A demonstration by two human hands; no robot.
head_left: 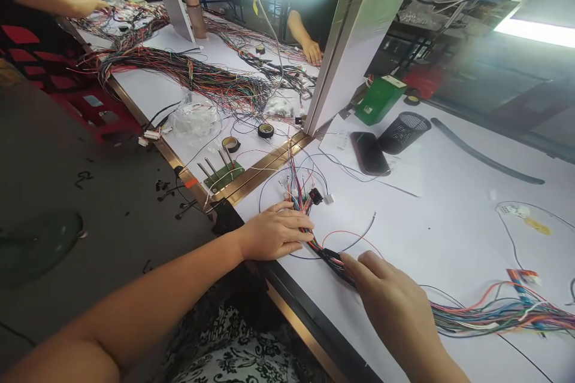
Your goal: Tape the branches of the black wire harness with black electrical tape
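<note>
A wire harness of many coloured wires runs along the table's near side. My left hand lies palm down on its loose-wire part, fingers stretched out over the wires. Beyond those fingertips, wire ends fan out with a black connector and a small white connector. My right hand is closed around the black-wrapped stretch, thumb and forefinger pinching it. Its lower fingers are hidden. To the right of that hand, the harness continues as a loose spread of coloured wires.
On the right stand a green box, a black mesh cup and a phone. Tape rolls and a pegged green block lie left. A large wire bundle stretches toward a co-worker's hand; another person's hand appears behind.
</note>
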